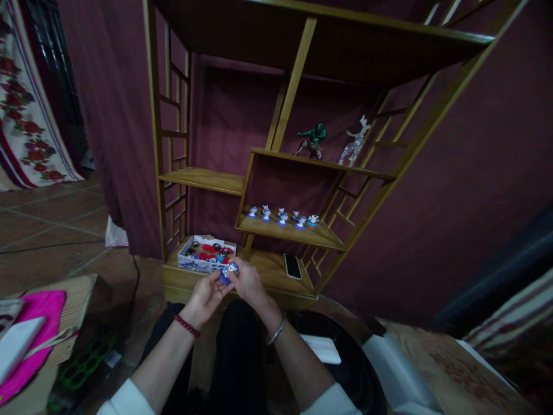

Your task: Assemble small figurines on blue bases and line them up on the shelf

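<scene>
A small purple-and-white figurine (230,270) on a round purple base is held up in front of the lower shelf. My right hand (249,283) grips it from the right side. Fingers of my left hand (206,297) close on its base from the left. Just behind the hands stands an open box (201,264) of small red, black and blue figures. Several similar figurines (283,219) stand upright in two rows on the middle shelf (289,231), with a blue-based figure (313,220) at the right end.
The wooden shelf unit (298,86) holds a green-topped statuette (314,140) and a clear deer figure (355,141). A phone (292,266) lies on the bottom shelf. Low at right are a white object (322,349) and a cardboard box (458,369). A pink cloth (45,311) lies at left.
</scene>
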The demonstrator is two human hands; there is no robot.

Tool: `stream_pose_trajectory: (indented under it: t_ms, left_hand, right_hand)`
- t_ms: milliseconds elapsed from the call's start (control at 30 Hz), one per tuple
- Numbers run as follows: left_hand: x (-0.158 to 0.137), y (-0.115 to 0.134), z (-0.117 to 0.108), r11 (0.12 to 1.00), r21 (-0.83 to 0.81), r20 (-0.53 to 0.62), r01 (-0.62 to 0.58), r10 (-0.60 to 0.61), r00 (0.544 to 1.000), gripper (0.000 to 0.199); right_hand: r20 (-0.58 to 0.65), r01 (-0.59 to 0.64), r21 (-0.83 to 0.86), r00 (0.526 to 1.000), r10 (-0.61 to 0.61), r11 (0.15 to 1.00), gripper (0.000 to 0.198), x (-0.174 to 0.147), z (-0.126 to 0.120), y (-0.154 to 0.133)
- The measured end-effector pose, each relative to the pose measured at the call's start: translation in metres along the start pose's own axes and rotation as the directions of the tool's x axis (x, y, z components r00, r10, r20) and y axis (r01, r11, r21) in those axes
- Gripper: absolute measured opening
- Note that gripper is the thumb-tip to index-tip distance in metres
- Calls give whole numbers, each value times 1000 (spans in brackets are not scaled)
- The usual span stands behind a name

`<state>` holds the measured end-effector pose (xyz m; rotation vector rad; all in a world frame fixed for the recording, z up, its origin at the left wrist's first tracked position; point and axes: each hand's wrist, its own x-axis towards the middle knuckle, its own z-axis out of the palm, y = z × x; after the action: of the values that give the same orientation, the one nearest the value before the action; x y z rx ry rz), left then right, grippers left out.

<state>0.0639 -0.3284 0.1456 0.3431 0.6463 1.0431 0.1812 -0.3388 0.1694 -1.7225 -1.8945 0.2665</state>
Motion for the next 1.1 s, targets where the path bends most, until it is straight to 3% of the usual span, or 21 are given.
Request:
stream_pose_trajectory:
  t_ms: [200,400,667,1100]
  left_hand:
    - [-8,12,1,995,-24,216,-101,104,971,12]
    - [-11,20,2,990,23,288,-138,126,949,10]
    - [-14,27,2,982,-38,250,-187,191,949,13]
    - [-8,32,-5,978,-137,204,-157,182,962,14]
  right_hand:
    - [-22,75,90,997,-74,993,27,12,-18,-3]
    - [-25,112,191,994,-109,975,28,21,-32,-11]
    - [50,77,482,992,-115,873,29,25,-31,-22]
    - [3,154,470,984,-176,869,27,35,-22,-25]
